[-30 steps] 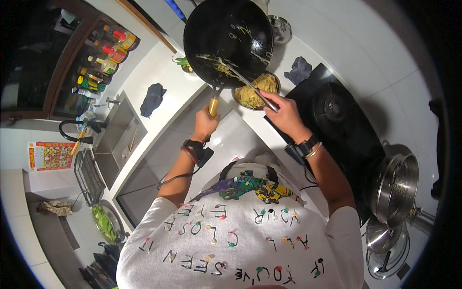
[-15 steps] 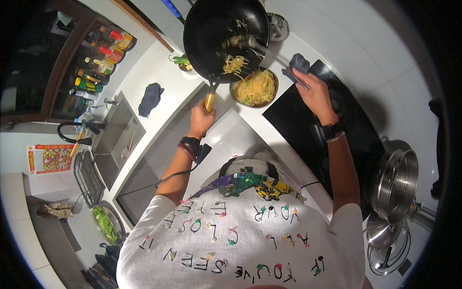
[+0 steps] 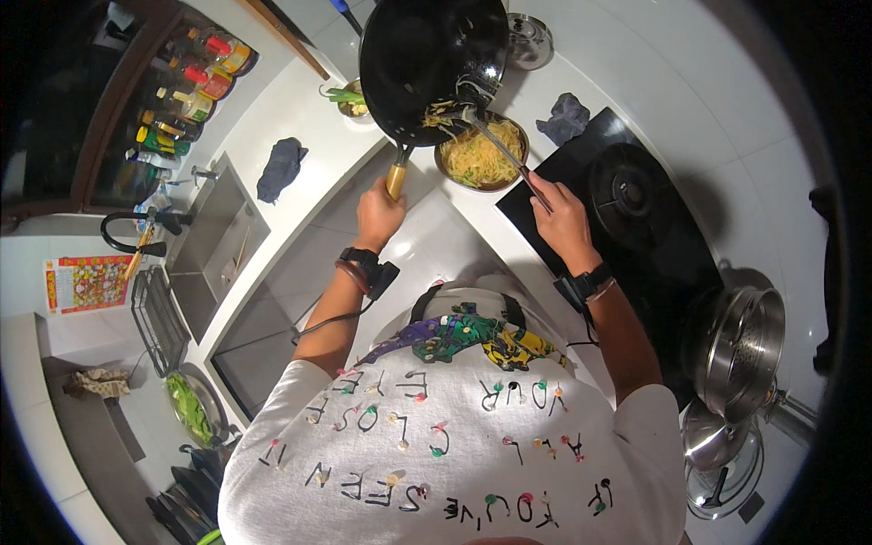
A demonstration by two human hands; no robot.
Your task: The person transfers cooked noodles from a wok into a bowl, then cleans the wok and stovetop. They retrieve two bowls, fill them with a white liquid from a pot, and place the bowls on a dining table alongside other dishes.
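Observation:
My left hand point(image 3: 381, 215) is closed round the wooden handle of a black wok point(image 3: 413, 68), which is tilted over the counter's corner. In my right hand point(image 3: 561, 220) is a long-handled metal spatula point(image 3: 501, 145). Its blade is at the wok's near right edge, against a few pale yellow shreds point(image 3: 440, 115). Right beneath that edge stands a bowl point(image 3: 484, 188) heaped with yellow shredded food point(image 3: 480, 160) mixed with green bits. The wok's edge overhangs the bowl's far left side and hides part of it.
Right of the bowl are a dark cloth point(image 3: 564, 119) and a black hob point(image 3: 627, 188). A small bowl with green onion point(image 3: 349, 96) stands left of the wok. Further left are another dark cloth point(image 3: 281, 170) and a sink point(image 3: 204, 227). Steel pots point(image 3: 745, 354) stand at the right.
My right hand has moved left and nearer, drawing the spatula from the wok's middle to its near edge. Fewer shreds lie in the wok. The wok has shifted slightly away.

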